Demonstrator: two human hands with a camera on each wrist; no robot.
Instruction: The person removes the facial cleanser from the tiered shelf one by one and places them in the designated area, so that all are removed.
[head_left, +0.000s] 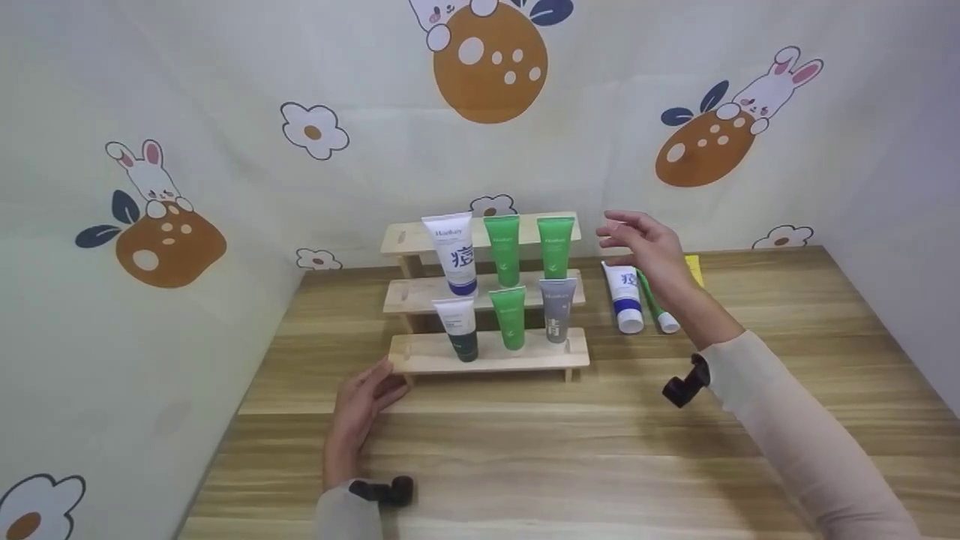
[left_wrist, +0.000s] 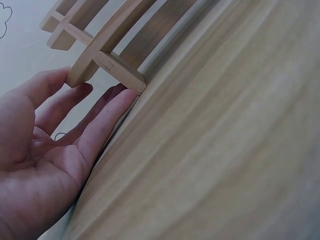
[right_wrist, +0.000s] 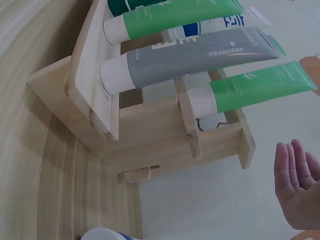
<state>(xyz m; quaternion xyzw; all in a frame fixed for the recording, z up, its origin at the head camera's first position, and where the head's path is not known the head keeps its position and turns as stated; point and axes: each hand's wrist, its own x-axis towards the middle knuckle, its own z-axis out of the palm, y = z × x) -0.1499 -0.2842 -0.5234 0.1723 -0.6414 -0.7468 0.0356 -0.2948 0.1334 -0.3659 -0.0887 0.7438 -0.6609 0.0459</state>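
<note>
As your left hand point(head_left: 360, 409) grips the wooden rack point(head_left: 418, 354), your right hand point(head_left: 649, 250) hangs beside it

Your left thumb and fingers hold the rack's front left corner; your right fingers are loosely bent and close together. On the middle shelf you have a tall white tube point(head_left: 453, 247) and two green tubes point(head_left: 503, 251); on the lowest, a dark-green-based tube point(head_left: 459, 330), a small green tube point(head_left: 510, 319) and a grey tube point(head_left: 557, 311). Near your right hand, a blue-banded tube point(head_left: 624, 292) lies on the table point(head_left: 495, 450).
</note>
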